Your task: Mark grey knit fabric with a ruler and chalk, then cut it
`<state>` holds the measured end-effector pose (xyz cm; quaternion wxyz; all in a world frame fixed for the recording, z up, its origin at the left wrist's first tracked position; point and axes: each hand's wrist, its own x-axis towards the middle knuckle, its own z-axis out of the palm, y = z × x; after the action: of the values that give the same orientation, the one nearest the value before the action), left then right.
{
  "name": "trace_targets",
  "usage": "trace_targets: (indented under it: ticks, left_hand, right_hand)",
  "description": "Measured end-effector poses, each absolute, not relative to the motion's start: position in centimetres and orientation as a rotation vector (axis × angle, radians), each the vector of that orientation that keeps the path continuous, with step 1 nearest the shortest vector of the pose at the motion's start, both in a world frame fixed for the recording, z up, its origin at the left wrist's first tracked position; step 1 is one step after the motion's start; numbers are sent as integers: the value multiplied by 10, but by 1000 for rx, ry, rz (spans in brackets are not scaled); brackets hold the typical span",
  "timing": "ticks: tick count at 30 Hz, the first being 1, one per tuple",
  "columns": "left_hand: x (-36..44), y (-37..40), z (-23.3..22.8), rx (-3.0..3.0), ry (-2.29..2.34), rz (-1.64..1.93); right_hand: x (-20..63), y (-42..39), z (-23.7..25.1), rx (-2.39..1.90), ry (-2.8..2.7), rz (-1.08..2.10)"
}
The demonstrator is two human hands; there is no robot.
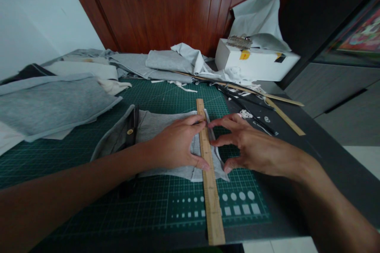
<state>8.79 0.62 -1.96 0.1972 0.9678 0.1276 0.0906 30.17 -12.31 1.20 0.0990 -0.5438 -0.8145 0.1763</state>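
My left hand (175,142) lies across the grey fabric piece (156,120), its spread fingertips and thumb pressing on a wooden ruler (212,201). The ruler runs front to back over the fabric near its right end. A narrow strip of fabric shows to the right of the ruler. My right hand (240,140) has its fingers apart, with index, middle finger and thumb at that strip's edge. Black scissors (130,131) with a brass-coloured screw lie on the fabric's left part, partly hidden by my left forearm.
A green cutting mat (190,219) covers much of the dark table (320,158). Grey fabric pieces (59,102) lie at the left, more fabric (169,61) along the back. A white box (255,65), dark cords and wooden strips (285,116) are at the back right.
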Motion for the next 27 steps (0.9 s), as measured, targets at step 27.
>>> trace_targets:
  ticks: [27]
  left_hand:
    - [88,5,-18,2687,354,258]
  right_hand:
    - [286,-123,16,-1729,-2350,644]
